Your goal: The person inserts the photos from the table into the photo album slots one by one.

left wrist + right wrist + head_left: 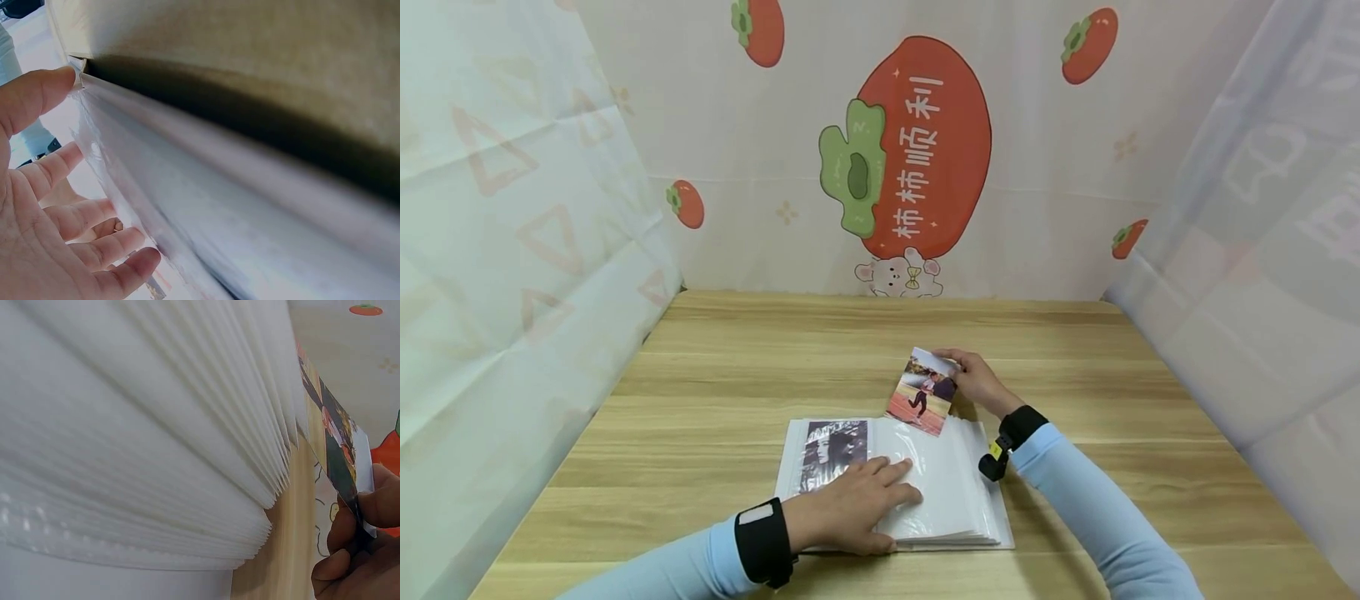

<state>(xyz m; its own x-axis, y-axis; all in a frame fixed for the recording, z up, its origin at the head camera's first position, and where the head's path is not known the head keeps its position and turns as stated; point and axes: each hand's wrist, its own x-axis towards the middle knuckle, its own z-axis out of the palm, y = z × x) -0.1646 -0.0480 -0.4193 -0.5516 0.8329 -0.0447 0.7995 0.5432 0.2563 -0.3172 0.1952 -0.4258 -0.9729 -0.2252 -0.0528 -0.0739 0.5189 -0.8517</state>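
A photo album (951, 492) lies spread on the table, its right page a blank plastic sleeve and its left page holding a dark photo (833, 450). My left hand (859, 504) rests across the album's middle with fingers extended over the right page; the left wrist view shows its fingers (94, 219) against the sleeve's surface. My right hand (977, 379) pinches a colour photo (922, 392) of a running figure by its upper right edge. That photo's lower edge overlaps the top of the right page. In the right wrist view, thumb and fingers grip the photo (337, 434) beside the fanned pages (187, 425).
The wooden table (737, 358) stretches around the album on all sides. A white cloth backdrop (1037, 142) with printed persimmons stands at the back, and cloth walls (535, 208) close off both sides.
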